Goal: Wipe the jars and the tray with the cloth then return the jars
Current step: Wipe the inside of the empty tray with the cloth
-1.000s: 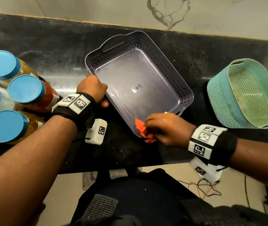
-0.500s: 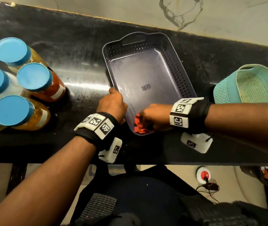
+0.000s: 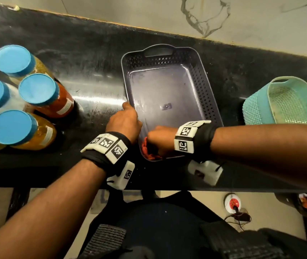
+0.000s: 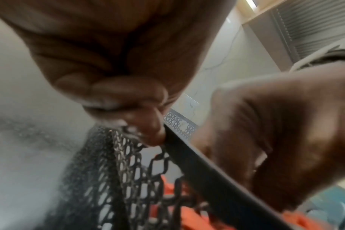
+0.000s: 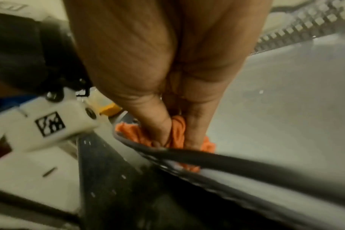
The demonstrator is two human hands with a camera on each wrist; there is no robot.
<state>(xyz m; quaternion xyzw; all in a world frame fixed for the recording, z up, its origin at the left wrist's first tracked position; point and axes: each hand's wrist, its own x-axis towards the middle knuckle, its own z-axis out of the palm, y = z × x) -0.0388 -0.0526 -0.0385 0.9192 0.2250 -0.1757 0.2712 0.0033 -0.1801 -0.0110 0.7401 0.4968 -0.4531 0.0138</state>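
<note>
While left hand [image 3: 123, 122] pinches tray [image 3: 201, 75] rim | right hand [image 3: 159, 139] seemingly grips cloth [image 3: 146, 151]

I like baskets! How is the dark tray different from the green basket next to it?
The tray is dark grey and rectangular; the green basket is teal with rounded sides. The tray sits flat, but the green basket is tipped, its opening facing sideways. The left hand holds the tray's rim and the right hand wipes inside with an orange cloth; nobody touches the green basket. Both have patterned, holey walls and a handle.
</note>
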